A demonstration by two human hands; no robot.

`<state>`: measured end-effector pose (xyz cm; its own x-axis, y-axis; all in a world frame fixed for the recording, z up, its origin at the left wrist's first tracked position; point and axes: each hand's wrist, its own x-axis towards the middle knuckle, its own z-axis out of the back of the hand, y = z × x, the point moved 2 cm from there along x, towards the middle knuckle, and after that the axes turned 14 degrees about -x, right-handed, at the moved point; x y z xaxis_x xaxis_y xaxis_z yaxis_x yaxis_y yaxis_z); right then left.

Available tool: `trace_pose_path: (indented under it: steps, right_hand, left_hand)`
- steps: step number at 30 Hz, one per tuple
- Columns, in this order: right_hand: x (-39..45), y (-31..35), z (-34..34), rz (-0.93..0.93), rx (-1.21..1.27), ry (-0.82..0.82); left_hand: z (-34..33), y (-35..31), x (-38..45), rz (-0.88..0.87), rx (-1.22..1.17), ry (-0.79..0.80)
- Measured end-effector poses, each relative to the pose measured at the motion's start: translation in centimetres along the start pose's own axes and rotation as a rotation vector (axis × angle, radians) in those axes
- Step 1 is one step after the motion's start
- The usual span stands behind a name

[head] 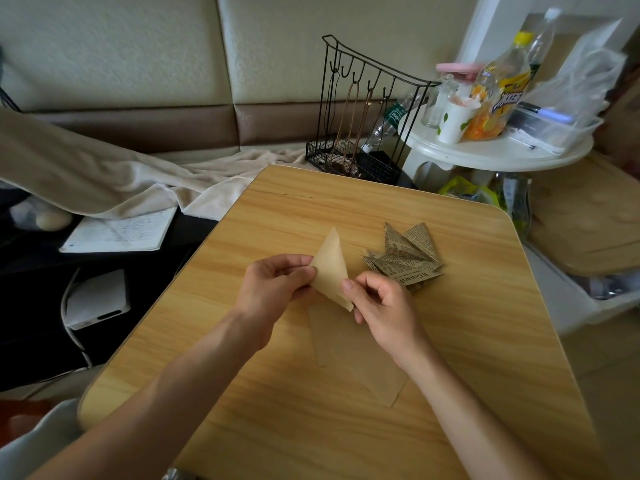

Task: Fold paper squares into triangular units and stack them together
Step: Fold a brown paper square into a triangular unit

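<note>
Both hands hold a tan paper triangle (330, 268) above the middle of the wooden bench (467, 358). The left hand (273, 282) pinches the triangle's left corner between thumb and curled fingers, and the right hand (379, 303) pinches its lower right edge, thumb on the near face and fingers curled behind. The triangle stands tilted, its long point aimed up and away from the person, its lower tip near the right thumb. Flat on the bench under the hands lies a sheet (356, 355) of the same tan paper (partly hidden by the right wrist), one corner pointing toward the person. Just right of the hands, resting on the bench, is a pile (405, 258) of folded newsprint units, their points fanned out away from the person; the right hand's knuckles are close to the pile, though contact cannot be told. Beyond the bench's far edge stands a black wire rack (360, 109) with hooks and hanging cords. To its right is a white round table (491, 152) carrying a paper cup (453, 119), a juice bottle (498, 95) and a clear bin (557, 128). On the left, a beige blanket (114, 174) spreads over a couch, with a notebook (121, 232) lying below it.
</note>
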<state>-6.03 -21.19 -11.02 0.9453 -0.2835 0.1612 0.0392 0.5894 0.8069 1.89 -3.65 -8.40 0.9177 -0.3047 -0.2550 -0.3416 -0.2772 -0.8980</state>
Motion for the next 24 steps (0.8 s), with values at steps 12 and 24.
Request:
trace_pose_path:
  steps: [12,24]
  right_hand:
    - [0.1,0.4,-0.2,0.009,-0.030,-0.090]
    - [0.3,0.8,0.1,-0.036,-0.051,-0.098]
  left_hand:
    - [-0.4,0.2,0.1,0.009,0.078,0.053]
    - [-0.3,0.2,0.0,0.023,0.071,0.047]
